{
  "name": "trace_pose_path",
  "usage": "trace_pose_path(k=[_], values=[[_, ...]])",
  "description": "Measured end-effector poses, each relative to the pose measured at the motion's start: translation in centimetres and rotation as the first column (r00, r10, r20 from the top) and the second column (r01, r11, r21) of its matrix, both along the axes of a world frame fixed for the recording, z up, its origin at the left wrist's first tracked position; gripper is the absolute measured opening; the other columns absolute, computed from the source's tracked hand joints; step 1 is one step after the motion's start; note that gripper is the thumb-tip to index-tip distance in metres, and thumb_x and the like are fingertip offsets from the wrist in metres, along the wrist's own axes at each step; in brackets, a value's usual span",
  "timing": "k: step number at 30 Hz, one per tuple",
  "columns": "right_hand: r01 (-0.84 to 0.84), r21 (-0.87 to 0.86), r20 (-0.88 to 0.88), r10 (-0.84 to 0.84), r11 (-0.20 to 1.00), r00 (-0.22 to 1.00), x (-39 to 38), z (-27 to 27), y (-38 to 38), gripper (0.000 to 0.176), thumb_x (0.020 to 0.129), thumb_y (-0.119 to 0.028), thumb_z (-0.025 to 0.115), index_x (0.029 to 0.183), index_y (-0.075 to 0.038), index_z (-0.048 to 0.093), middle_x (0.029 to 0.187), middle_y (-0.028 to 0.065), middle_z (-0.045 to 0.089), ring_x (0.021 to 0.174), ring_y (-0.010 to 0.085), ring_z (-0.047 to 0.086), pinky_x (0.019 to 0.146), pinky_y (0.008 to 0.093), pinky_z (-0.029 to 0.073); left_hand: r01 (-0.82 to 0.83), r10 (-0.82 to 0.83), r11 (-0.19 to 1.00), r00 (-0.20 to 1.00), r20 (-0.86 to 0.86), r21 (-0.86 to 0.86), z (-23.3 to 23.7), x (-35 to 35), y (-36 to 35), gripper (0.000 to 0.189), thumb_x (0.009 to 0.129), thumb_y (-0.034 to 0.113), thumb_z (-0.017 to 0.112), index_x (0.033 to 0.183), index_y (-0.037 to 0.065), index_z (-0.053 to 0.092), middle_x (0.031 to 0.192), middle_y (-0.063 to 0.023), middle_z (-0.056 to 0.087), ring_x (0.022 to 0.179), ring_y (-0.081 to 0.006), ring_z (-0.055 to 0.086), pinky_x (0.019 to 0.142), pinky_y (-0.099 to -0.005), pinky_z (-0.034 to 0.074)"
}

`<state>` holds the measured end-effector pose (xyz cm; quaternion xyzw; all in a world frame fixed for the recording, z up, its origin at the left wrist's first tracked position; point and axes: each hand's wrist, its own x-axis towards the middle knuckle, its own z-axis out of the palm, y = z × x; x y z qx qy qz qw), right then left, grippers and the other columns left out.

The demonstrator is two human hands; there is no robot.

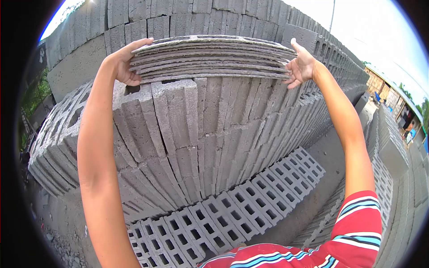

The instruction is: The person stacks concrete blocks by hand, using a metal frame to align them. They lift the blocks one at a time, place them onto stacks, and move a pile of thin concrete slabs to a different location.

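Observation:
A stack of thin grey plates (214, 58) with rough edges lies across the top of a wall of concrete blocks. At its left end is my left hand (123, 64), with fingers along the top and the thumb low, gripping the stack. My right hand (302, 64) clasps the opposite end, its thumb raised and its fingers against the plates' edges. The uppermost plate shows openings along its far side. Directly below the stack stand the upright hollow concrete blocks (176, 105), packed side by side in several layers.
A row of hollow blocks (228, 214) lies at the wall's foot, holes facing up. Behind the stack rises a taller block wall (192, 22). More blocks (380, 178) line the right side. A shed (391, 96) and a person (409, 129) are far right. Gravel (67, 243) lies lower left.

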<state>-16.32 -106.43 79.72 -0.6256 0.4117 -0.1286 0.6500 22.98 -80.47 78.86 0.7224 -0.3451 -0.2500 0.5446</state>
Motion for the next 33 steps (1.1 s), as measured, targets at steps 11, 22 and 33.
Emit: trace_pose_path(k=[11, 22, 33], values=[[-0.162, 0.028, 0.309, 0.145, 0.986, 0.94, 0.4, -1.5, 0.6, 0.072, 0.063, -0.052, 0.067, 0.118, -0.009, 0.05, 0.121, 0.0134, 0.047, 0.116, 0.0314, 0.038, 0.094, 0.0533, 0.029, 0.061, -0.021, 0.984, 0.972, -0.235, 0.165, 2.1, 0.4, -0.8, 0.07, 0.05, 0.067, 0.066, 0.077, 0.002, 0.061, 0.074, -0.0103, 0.057, 0.072, -0.0209, 0.051, 0.069, -0.038, 0.038], [0.06, 0.008, 0.64, -0.052, 0.998, 0.766, -0.8, -6.6, 2.0, 0.063, 0.061, -0.043, 0.073, 0.115, -0.019, 0.049, 0.12, 0.0119, 0.045, 0.117, 0.0311, 0.035, 0.091, 0.061, 0.025, -0.105, 0.105, 0.989, 0.994, -0.002, 0.106, 4.5, -8.7, 3.1, 0.072, 0.057, 0.066, 0.062, 0.096, 0.006, 0.061, 0.091, -0.0132, 0.058, 0.085, -0.0236, 0.049, 0.073, -0.0381, 0.034], [-0.024, -0.196, 0.592, 0.138, 0.98, 0.794, -7.5, -9.2, 13.3, 0.041, 0.087, -0.033, 0.049, 0.108, 0.002, 0.052, 0.089, 0.0125, 0.064, 0.072, 0.0197, 0.065, 0.059, 0.0349, 0.055, -0.095, 0.072, 0.986, 0.984, -0.164, -0.138, -6.2, -16.1, 17.2, 0.067, 0.07, 0.056, 0.06, 0.116, 0.007, 0.052, 0.107, -0.0105, 0.057, 0.095, -0.0226, 0.055, 0.077, -0.0473, 0.044]])
